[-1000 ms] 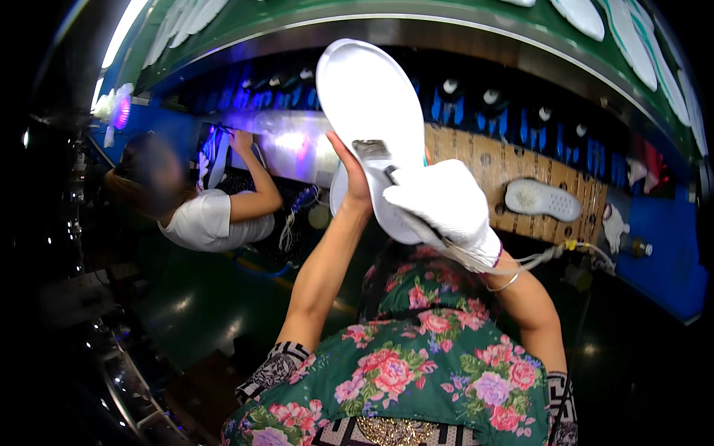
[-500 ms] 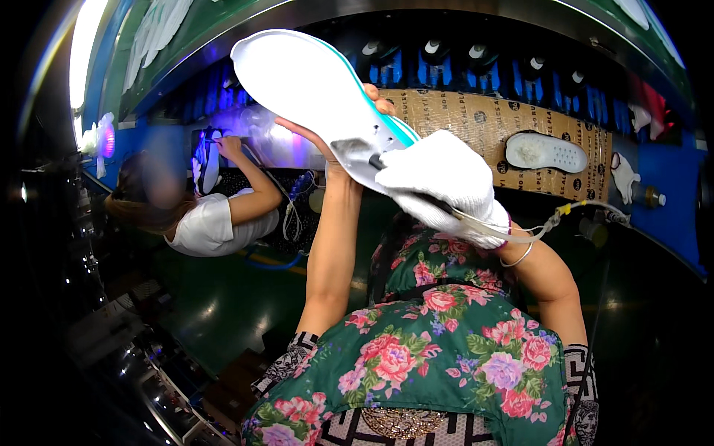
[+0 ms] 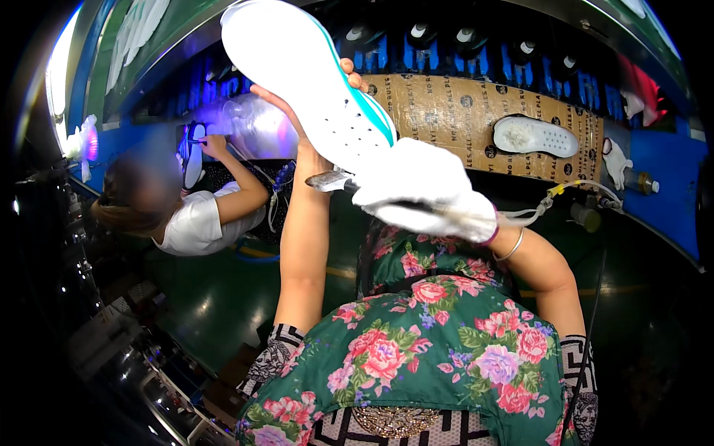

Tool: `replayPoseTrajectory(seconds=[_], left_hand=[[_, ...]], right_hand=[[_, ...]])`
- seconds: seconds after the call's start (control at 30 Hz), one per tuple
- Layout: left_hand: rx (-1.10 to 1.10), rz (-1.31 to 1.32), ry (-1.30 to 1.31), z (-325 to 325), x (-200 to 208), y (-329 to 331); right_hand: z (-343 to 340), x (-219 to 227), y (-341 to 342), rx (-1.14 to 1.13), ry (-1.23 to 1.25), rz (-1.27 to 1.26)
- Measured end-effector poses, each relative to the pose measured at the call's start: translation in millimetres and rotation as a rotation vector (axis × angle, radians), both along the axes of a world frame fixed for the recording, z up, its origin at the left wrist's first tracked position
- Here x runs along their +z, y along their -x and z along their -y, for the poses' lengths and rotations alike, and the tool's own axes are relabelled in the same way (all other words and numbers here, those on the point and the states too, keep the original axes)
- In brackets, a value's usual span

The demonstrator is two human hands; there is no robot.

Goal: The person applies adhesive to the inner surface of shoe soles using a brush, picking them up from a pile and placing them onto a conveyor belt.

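A white shoe sole (image 3: 286,56) with a teal edge is held up in front of me, tilted, its pitted inner face showing. My left hand (image 3: 288,111) grips it from beneath, with fingertips showing at both edges. My right hand (image 3: 420,182), in a white knit glove, is closed round the dark handle of a brush (image 3: 326,181). The brush's flat tip points left, beside the near end of the sole; whether it touches cannot be told. A clear tube (image 3: 532,214) runs from near my right wrist toward the bench.
Another white sole (image 3: 535,136) lies on a brown printed cardboard sheet (image 3: 424,119). A white glove (image 3: 616,163) and a small bottle (image 3: 645,182) are at the right. Several dark shoes on blue holders line the back. A co-worker (image 3: 201,223) sits at the left, handling a sole.
My right hand and the brush have moved left and down, so the tip is off the sole's inner face. The sole has shifted up and left in the picture.
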State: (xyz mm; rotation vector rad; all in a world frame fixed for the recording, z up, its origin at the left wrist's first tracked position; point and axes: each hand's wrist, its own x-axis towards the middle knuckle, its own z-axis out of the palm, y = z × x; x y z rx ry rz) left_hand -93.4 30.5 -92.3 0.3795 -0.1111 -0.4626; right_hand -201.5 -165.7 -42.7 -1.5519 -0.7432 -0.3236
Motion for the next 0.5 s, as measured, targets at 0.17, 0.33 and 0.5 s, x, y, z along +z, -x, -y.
replayPoseTrajectory(seconds=[0.17, 0.33, 0.5], left_hand=[[-0.182, 0.065, 0.019, -3, -3, -13], [-0.28, 0.136, -0.07, -5, -5, -28], [-0.377, 0.03, -0.138, -1, 4, -30]], right_hand=[[4, -5, -5, -0.189, 0.212, 0.043], [2, 2, 2, 0.076, 0.091, -0.112], [0, -6, -5, -0.189, 0.205, 0.02]])
